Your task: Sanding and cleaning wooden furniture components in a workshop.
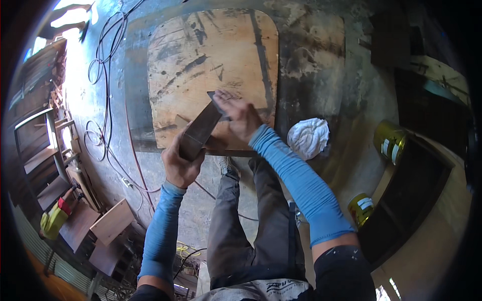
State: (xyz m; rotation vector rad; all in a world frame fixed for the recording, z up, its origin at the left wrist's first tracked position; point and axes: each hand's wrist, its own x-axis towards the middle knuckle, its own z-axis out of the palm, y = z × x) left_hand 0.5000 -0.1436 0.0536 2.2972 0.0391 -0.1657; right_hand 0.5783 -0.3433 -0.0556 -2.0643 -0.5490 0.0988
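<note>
A dark brown wooden piece, long and box-shaped (pixel 202 128), is held tilted above the near part of a pale, stained wooden board (pixel 216 55). My left hand (pixel 182 164) is closed around its near end, with the thumb side toward my body. Along the right side of its far end lies my right hand (pixel 242 116), fingers stretched out and touching the wood. Whether anything thin sits under those fingers is hidden. Right of the board lies a crumpled white cloth (pixel 309 139).
Black cables (pixel 106 70) coil over the floor at the left. Wooden chair frames and loose boards (pixel 113 221) stack up at lower left. Two yellowish metal cans (pixel 389 142) stand on the right beside a dark, curved wooden furniture piece (pixel 411 183).
</note>
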